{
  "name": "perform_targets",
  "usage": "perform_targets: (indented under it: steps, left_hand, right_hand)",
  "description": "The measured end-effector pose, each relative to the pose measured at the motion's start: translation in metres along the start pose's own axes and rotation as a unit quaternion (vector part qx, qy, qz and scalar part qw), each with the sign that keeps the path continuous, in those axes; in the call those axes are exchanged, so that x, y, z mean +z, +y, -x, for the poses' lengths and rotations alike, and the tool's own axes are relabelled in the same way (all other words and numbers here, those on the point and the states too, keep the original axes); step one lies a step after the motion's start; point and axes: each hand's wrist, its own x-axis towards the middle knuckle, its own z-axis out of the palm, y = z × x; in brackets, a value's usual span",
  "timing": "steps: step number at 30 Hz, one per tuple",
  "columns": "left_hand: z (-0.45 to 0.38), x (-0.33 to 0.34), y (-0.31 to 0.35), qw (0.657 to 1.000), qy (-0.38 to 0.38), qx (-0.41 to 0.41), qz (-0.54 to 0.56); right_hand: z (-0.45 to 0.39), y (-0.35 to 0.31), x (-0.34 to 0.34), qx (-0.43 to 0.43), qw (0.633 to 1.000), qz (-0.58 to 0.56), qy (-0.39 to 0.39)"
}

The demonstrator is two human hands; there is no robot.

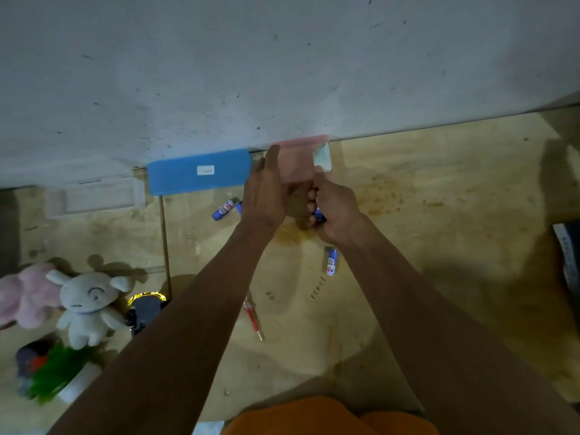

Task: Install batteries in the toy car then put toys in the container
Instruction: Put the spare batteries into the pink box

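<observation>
Up by the wall, a blurred pink toy car (298,166) was held in the left hand (266,191), and a blue battery (319,213) was gripped in the right hand (334,211). A spare battery (331,261) was left on the surface (439,221).

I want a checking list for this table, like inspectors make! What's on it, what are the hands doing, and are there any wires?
Surface: wooden table, stained and scuffed.
Job's things: blurred pink thing, likely the toy car, held up; loose batteries left of the hands; another battery below the right wrist; red screwdriver; small screws; clear container beside a blue rectangular piece; white plush, pink plush, black-and-yellow toy and green toy at the left.
Clutter: dark object at the right edge, unclear.
Hands: left hand holds the pink thing; right hand grips a held battery.
Cables: nothing seen.
Surroundings: marked grey wall behind the table.
</observation>
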Motion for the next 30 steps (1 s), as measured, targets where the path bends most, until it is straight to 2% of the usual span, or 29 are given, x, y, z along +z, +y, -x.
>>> perform_targets:
  steps: [5, 9, 13, 16, 19, 20, 21, 24, 27, 28, 30]
  left_hand:
    - [0.001, 0.000, -0.001, 1.000, -0.003, -0.016, 0.006]
    - [0.006, 0.005, 0.001, 0.998, 0.044, -0.046, 0.016]
    - [0.009, 0.004, 0.001, 0.996, 0.057, -0.060, 0.035]
    - [0.009, 0.002, 0.000, 0.998, 0.039, -0.041, 0.012]
    - [0.004, 0.001, -0.001, 0.998, 0.018, -0.024, -0.048]
    - [0.002, 0.000, -0.001, 0.998, 0.007, -0.019, -0.068]
    - [0.000, -0.001, -0.001, 0.996, -0.002, -0.015, -0.082]
    - [-0.004, -0.003, -0.003, 0.994, -0.016, -0.007, -0.107]
    - [-0.004, -0.003, -0.004, 0.994, -0.003, 0.000, -0.111]
    - [-0.003, -0.003, -0.003, 0.995, 0.002, -0.004, -0.101]
    - [0.000, -0.002, -0.002, 0.997, 0.013, -0.015, -0.080]
  right_hand:
    - [0.016, -0.015, 0.000, -0.065, 0.996, 0.046, -0.037]
    - [0.021, -0.043, -0.006, -0.094, 0.990, 0.083, -0.070]
    - [0.025, -0.074, -0.005, -0.138, 0.965, 0.184, -0.125]
    - [0.026, -0.082, -0.005, -0.210, 0.912, 0.326, -0.132]
    - [0.007, -0.071, -0.004, -0.326, 0.790, 0.514, -0.074]
    - [-0.002, -0.066, -0.003, -0.355, 0.755, 0.548, -0.057]
    - [-0.008, -0.060, -0.002, -0.370, 0.735, 0.565, -0.050]
    - [-0.015, -0.048, 0.004, -0.406, 0.715, 0.569, -0.033]
    - [-0.016, -0.038, 0.006, -0.442, 0.661, 0.606, -0.004]
    - [-0.016, -0.036, 0.006, -0.453, 0.654, 0.605, 0.004]
    - [-0.016, -0.033, 0.003, -0.471, 0.664, 0.581, 0.007]
